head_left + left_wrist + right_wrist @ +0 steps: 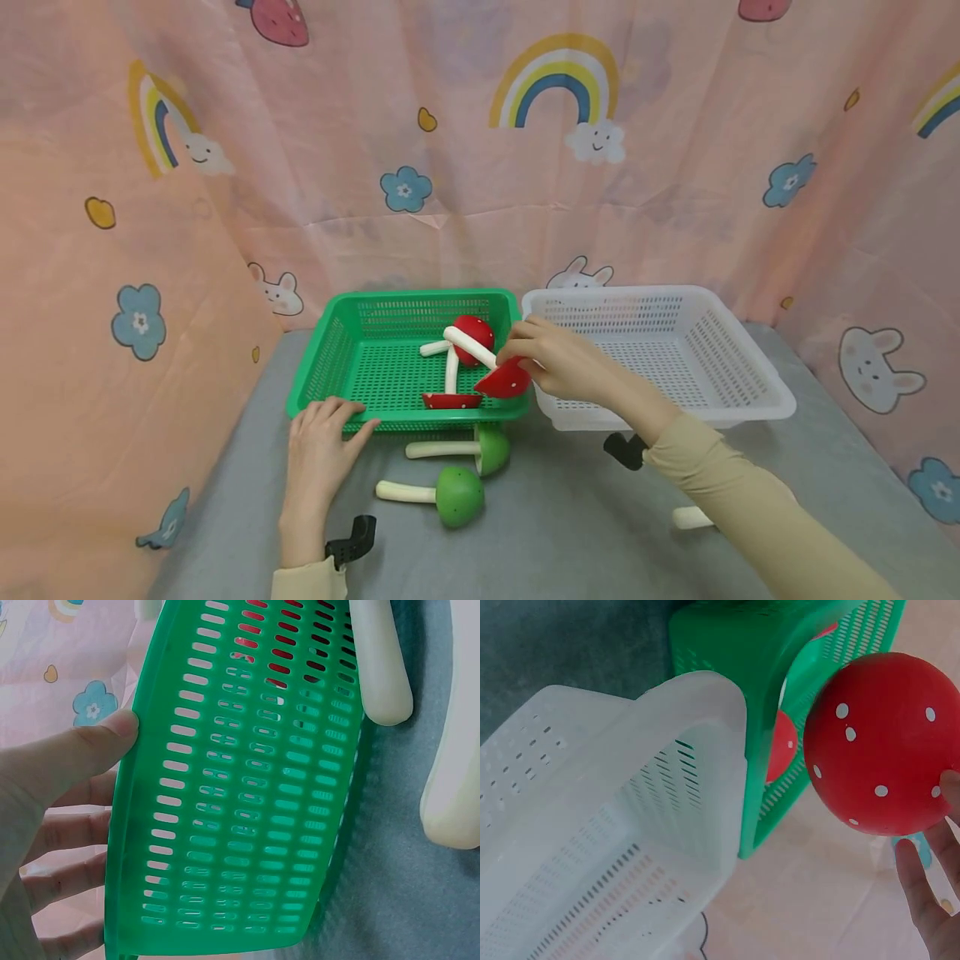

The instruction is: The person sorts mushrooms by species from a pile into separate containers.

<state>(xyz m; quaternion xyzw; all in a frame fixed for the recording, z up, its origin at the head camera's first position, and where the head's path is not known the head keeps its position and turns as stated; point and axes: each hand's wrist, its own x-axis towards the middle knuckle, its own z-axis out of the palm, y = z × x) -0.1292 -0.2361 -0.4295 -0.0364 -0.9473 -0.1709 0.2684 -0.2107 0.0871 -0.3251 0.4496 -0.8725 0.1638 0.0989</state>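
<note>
My left hand [321,442] holds the front left rim of a green basket [307,367], its thumb on the outer side and the fingers over the edge. Above that basket's right end, my right hand [555,358] grips a toy mushroom [506,379] by its red, white-dotted cap, its white stem slanting up to the left. The right wrist view shows fingertips against the round red cap [885,742]. Two more red mushrooms lie inside the green basket, one with a round cap [476,333], the other with its cap [452,402] near the front wall.
A white basket [780,400] stands against the green one on its right. Two green-capped mushrooms, one nearer [459,497] and one by the basket [492,450], lie on the grey cloth in front. A pale stem [692,517] pokes out beneath the right sleeve. Patterned pink curtain surrounds the table.
</note>
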